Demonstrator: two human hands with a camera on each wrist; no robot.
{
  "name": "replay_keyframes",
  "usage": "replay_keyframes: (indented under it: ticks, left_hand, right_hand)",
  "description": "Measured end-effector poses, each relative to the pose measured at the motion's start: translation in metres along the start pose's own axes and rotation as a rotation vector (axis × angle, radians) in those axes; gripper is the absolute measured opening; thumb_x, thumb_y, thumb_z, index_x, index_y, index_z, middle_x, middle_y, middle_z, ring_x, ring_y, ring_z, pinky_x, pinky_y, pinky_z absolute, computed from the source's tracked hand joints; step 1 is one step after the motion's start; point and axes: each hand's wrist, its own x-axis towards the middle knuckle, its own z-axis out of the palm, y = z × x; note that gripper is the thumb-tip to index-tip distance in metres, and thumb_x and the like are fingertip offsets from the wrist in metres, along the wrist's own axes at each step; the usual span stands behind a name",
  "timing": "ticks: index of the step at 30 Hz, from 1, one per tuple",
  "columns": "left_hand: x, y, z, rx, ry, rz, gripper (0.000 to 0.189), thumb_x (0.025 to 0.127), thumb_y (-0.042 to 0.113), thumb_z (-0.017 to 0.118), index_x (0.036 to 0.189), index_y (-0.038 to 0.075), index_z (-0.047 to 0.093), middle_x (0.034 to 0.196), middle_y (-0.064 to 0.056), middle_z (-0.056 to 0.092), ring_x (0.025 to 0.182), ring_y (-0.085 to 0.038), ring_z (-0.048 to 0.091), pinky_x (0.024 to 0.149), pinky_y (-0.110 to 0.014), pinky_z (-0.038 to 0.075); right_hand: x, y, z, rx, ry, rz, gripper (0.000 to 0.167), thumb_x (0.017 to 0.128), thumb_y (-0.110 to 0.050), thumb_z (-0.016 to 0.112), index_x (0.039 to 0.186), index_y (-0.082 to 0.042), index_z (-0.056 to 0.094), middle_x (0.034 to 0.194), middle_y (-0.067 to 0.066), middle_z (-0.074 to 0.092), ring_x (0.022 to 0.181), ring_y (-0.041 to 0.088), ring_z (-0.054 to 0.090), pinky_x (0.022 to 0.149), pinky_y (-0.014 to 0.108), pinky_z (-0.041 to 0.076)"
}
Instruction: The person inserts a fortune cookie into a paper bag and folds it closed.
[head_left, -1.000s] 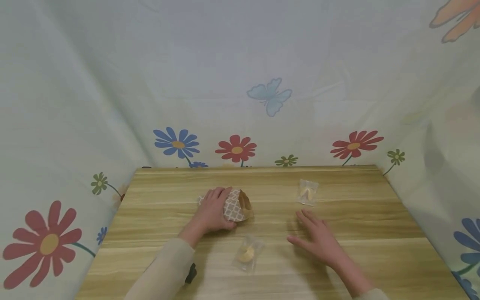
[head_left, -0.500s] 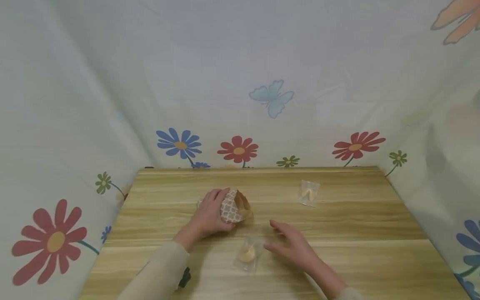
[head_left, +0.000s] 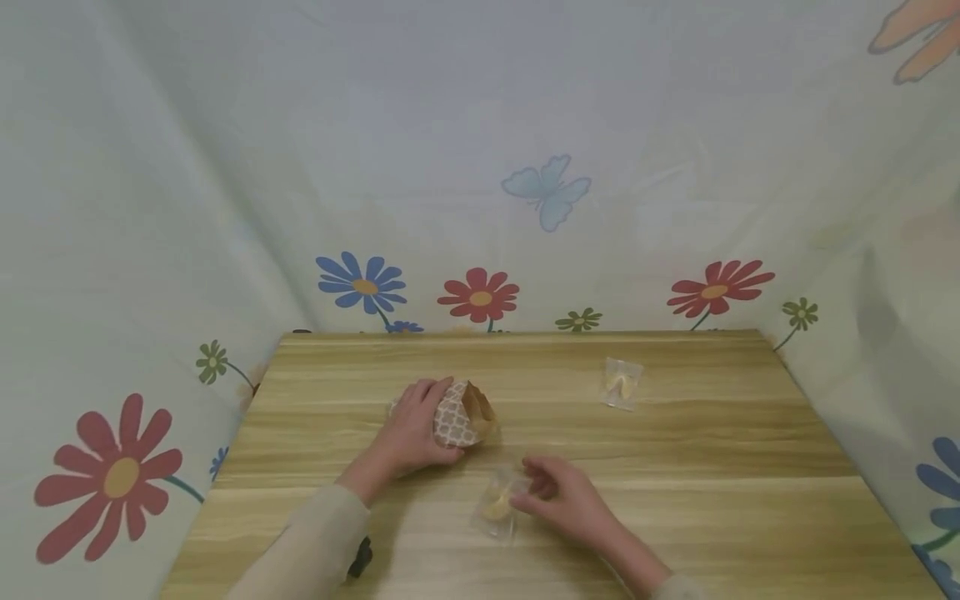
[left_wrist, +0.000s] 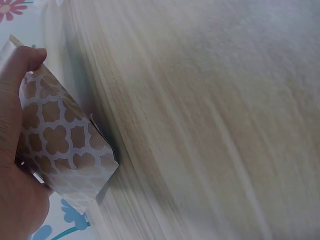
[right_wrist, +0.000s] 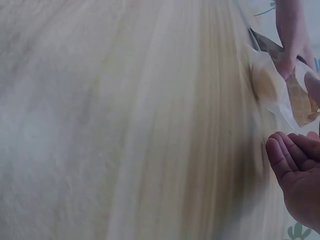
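Observation:
In the head view my left hand (head_left: 412,427) grips a patterned paper bag (head_left: 454,417) that lies on its side, its brown open mouth facing right. The left wrist view shows the thumb and fingers around that bag (left_wrist: 60,135). My right hand (head_left: 564,498) is at the right edge of a clear-wrapped fortune cookie (head_left: 497,505), fingers partly curled and thumb near the wrapper. Seen from the right wrist, the fingers of the right hand (right_wrist: 300,175) stand apart from the wrapped cookie (right_wrist: 267,85), with nothing visible between them.
A second wrapped fortune cookie (head_left: 622,385) lies farther back on the right of the wood-grain table (head_left: 712,433). Beside the left sleeve shows a small dark thing (head_left: 361,558). Flower-printed cloth (head_left: 600,250) hangs behind the table and along its sides.
My right hand has moved left and toward me, from near the far cookie to the near one, its fingers curling more. The left hand still holds the bag, shifted slightly left in view.

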Motion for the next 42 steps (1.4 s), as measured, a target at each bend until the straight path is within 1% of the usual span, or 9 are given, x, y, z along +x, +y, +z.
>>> replay_keyframes:
  ticks: [5,10,15,17,23,25,31,38,42]
  left_hand:
    - [-0.003,-0.001,-0.003,0.001,0.005,0.007,0.122,0.065,0.048,0.097,0.165,0.014,0.036,0.153,-0.014,0.046,0.137,-0.033,0.046,0.115,-0.057,0.043]
    - [-0.004,-0.002,-0.004,0.003,0.006,0.012,0.122,0.065,0.047,0.097,0.165,0.014,0.036,0.152,-0.014,0.047,0.135,-0.033,0.047,0.114,-0.057,0.044]
    - [-0.006,-0.004,-0.003,-0.013,0.002,0.012,0.123,0.065,0.049,0.098,0.165,0.014,0.036,0.152,-0.013,0.046,0.134,-0.032,0.048,0.113,-0.057,0.044]
    - [-0.006,-0.005,-0.003,-0.016,0.003,0.010,0.123,0.065,0.049,0.098,0.166,0.015,0.036,0.152,-0.012,0.046,0.134,-0.032,0.048,0.113,-0.057,0.045]
    - [-0.009,-0.008,-0.003,-0.020,0.021,0.006,0.124,0.064,0.050,0.098,0.166,0.015,0.036,0.151,-0.011,0.047,0.133,-0.030,0.048,0.111,-0.056,0.046]
    - [-0.009,-0.009,-0.003,-0.023,0.024,0.003,0.125,0.064,0.050,0.098,0.166,0.015,0.036,0.151,-0.011,0.047,0.133,-0.030,0.047,0.112,-0.056,0.045]
    - [-0.012,-0.014,-0.002,-0.008,0.025,-0.003,0.125,0.064,0.052,0.097,0.166,0.016,0.034,0.151,-0.010,0.047,0.134,-0.030,0.047,0.113,-0.054,0.045]
    - [-0.014,-0.016,-0.004,0.001,0.033,0.005,0.124,0.065,0.053,0.097,0.166,0.015,0.036,0.150,-0.011,0.048,0.135,-0.031,0.048,0.113,-0.055,0.045]
    - [-0.015,-0.016,-0.006,-0.002,0.025,-0.001,0.124,0.065,0.052,0.097,0.166,0.016,0.035,0.151,-0.011,0.048,0.135,-0.032,0.047,0.114,-0.055,0.044]
  right_hand:
    - [0.002,0.002,0.008,-0.010,0.001,0.022,0.063,0.088,-0.035,0.088,0.131,0.006,0.067,0.100,0.004,0.070,0.090,0.017,0.067,0.078,0.028,0.059]
    - [0.004,0.002,0.013,-0.050,0.019,-0.001,0.060,0.087,-0.036,0.089,0.125,0.005,0.070,0.095,0.001,0.069,0.086,0.016,0.067,0.075,0.027,0.058]
    - [0.006,0.003,0.017,-0.054,0.002,-0.024,0.053,0.086,-0.031,0.091,0.121,0.003,0.071,0.095,0.001,0.070,0.083,0.012,0.066,0.073,0.025,0.058]
    - [0.007,0.003,0.019,-0.052,-0.005,-0.040,0.048,0.087,-0.029,0.090,0.119,0.001,0.071,0.096,0.000,0.071,0.083,0.010,0.066,0.073,0.025,0.058]
    - [0.011,0.002,0.025,-0.023,-0.027,-0.115,0.023,0.094,-0.021,0.083,0.111,-0.008,0.073,0.097,-0.002,0.074,0.085,0.007,0.068,0.075,0.025,0.059]
    - [0.013,0.001,0.027,-0.014,-0.033,-0.125,0.020,0.097,-0.022,0.079,0.111,-0.008,0.074,0.098,-0.003,0.075,0.087,0.007,0.069,0.076,0.026,0.059]
    - [0.018,-0.007,0.032,0.007,-0.060,-0.091,0.032,0.100,-0.032,0.077,0.115,-0.004,0.074,0.102,0.001,0.077,0.090,0.010,0.072,0.080,0.027,0.060]
    - [0.021,-0.011,0.039,0.049,-0.092,-0.064,0.044,0.093,-0.027,0.085,0.122,0.003,0.072,0.099,0.005,0.078,0.085,0.009,0.072,0.079,0.026,0.061]
    - [0.023,-0.012,0.043,0.048,-0.088,-0.062,0.043,0.091,-0.023,0.086,0.121,0.004,0.072,0.099,0.005,0.077,0.086,0.010,0.072,0.079,0.026,0.061]
